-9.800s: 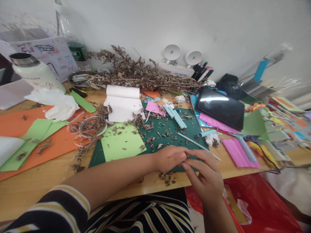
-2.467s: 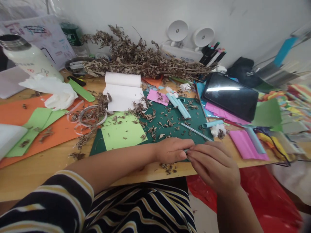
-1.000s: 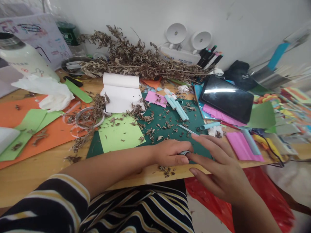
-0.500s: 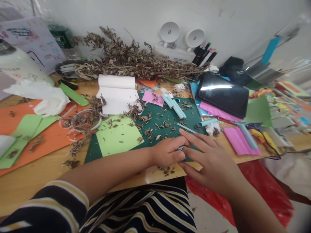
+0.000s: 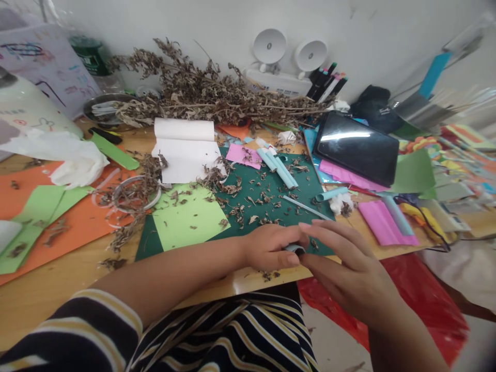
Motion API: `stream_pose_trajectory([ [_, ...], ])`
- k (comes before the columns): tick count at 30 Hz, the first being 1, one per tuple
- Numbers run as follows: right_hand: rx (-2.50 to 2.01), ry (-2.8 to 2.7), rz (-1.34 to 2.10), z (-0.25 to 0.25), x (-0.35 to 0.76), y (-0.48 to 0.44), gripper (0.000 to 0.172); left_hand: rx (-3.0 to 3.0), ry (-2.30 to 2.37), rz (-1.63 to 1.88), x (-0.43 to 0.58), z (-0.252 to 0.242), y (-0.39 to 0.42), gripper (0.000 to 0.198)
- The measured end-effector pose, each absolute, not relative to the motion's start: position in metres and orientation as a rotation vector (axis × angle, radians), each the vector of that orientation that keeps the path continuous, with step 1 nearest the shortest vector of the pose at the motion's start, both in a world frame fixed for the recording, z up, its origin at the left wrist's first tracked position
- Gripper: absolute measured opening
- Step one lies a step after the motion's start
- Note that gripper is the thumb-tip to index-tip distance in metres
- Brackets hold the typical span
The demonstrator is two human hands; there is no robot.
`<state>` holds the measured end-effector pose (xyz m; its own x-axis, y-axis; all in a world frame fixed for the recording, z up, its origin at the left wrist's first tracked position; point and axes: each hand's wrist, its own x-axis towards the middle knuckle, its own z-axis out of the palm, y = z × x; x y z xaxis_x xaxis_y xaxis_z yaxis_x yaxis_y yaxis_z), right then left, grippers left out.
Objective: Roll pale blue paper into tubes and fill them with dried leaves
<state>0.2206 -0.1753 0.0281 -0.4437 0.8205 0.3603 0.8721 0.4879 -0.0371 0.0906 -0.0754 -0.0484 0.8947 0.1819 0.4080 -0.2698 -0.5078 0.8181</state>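
My left hand (image 5: 271, 247) is closed around a small roll of light blue paper (image 5: 295, 249), whose open end shows between thumb and fingers. Close against it comes my right hand (image 5: 349, 263), fingers stretched out and apart, with the fingertips at the left hand's fingers and the roll's end. Both are above the front edge of a green cutting mat (image 5: 248, 199). Beyond them on the mat lie a thin blue strip (image 5: 306, 207), rolled blue paper tubes (image 5: 284, 173), a pink paper piece (image 5: 243, 156), crumbled dry leaves and a light green sheet (image 5: 189, 219).
A bundle of dried plant stems (image 5: 201, 95) lies along the wall. To the right are a black tablet (image 5: 356, 150), another blue tube (image 5: 331, 194) and pink paper (image 5: 377, 222). Orange paper (image 5: 77, 222) and a white ring (image 5: 137, 194) lie left. A red bag (image 5: 422, 305) hangs below the table edge.
My right hand has moved slightly right, its fingers drawn back along the roll's end. More of the roll's open end shows in my left hand, which has stayed nearly in place.
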Motion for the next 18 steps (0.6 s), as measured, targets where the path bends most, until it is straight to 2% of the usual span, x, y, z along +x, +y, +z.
stream_pose_trajectory([
  [11, -1.229, -2.078, -0.384, 0.004, 0.212, -0.176, 0.027, 2.005, -0.086, 0.522, 0.091, -0.046, -0.074, 0.066],
  [18, -1.179, -1.989, -0.439, -0.001, 0.204, -0.169, 0.05, 1.89, -0.082, 0.519, 0.091, -0.042, -0.073, 0.06],
])
